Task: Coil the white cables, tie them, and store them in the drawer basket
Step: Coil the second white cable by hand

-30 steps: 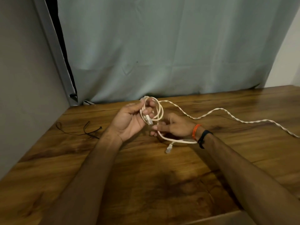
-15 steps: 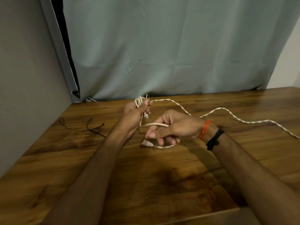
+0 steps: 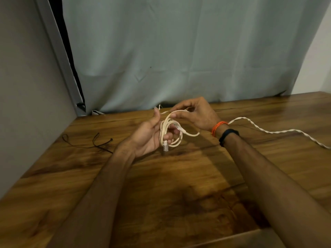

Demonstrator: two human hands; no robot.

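Observation:
A white cable coil (image 3: pixel 169 135) of several loops hangs in my left hand (image 3: pixel 149 136), whose fingers curl round it above the wooden table (image 3: pixel 179 185). A clear plug (image 3: pixel 165 146) dangles at the coil's lower end. My right hand (image 3: pixel 195 113) is above and right of the coil and pinches a strand of the same cable over the top of the loops. A second, twisted white cable (image 3: pixel 268 130) trails from behind my right wrist across the table to the right edge. No drawer basket is in view.
A thin black tie cord (image 3: pixel 96 143) lies on the table at the left, near the grey wall (image 3: pixel 26 104). A pale curtain (image 3: pixel 179 51) hangs behind the table's far edge. The table's near edge runs at the bottom right.
My right hand has risen from below the coil to above it, carrying a strand over the loops. My left hand has turned palm up, and the coil now hangs lower with its plug dangling.

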